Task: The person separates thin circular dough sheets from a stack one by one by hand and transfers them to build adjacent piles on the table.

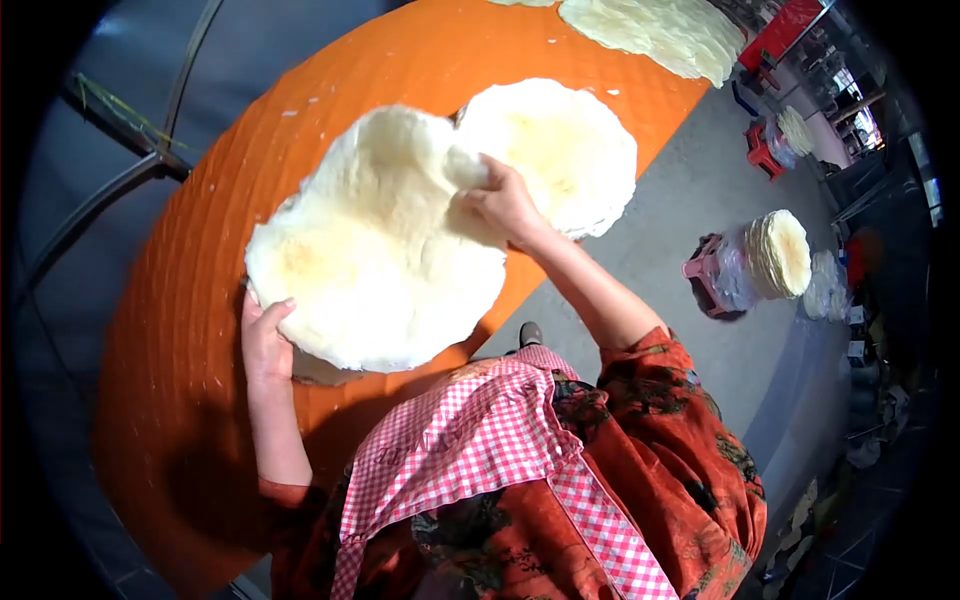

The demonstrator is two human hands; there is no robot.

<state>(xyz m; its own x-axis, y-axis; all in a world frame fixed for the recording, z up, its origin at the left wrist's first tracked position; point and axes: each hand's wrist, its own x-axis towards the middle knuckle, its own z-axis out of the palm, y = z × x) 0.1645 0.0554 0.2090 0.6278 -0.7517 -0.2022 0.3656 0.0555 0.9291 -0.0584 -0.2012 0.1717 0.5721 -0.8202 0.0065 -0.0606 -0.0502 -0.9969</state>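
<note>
A large, thin, pale flatbread [375, 285] with a faintly browned patch spans both my hands over the orange table. My left hand [266, 338] grips its near left edge, thumb on top and fingers underneath. At its right side my right hand [507, 203] pinches the edge, where the sheet is raised and folded into a ridge. Just beyond my right hand lies a second round of flatbread [575, 150], which looks like the top of a stack. Under the held sheet's near edge a darker rim shows; I cannot tell what it is.
More flatbread sheets [655, 30] lie at the table's far end. The ridged orange table cover [190, 330] ends in a slanting edge on the right. On the grey floor, a pink stool [708, 275] stands beside a stack of flatbreads [778, 255]; a red stool [763, 152] is farther back.
</note>
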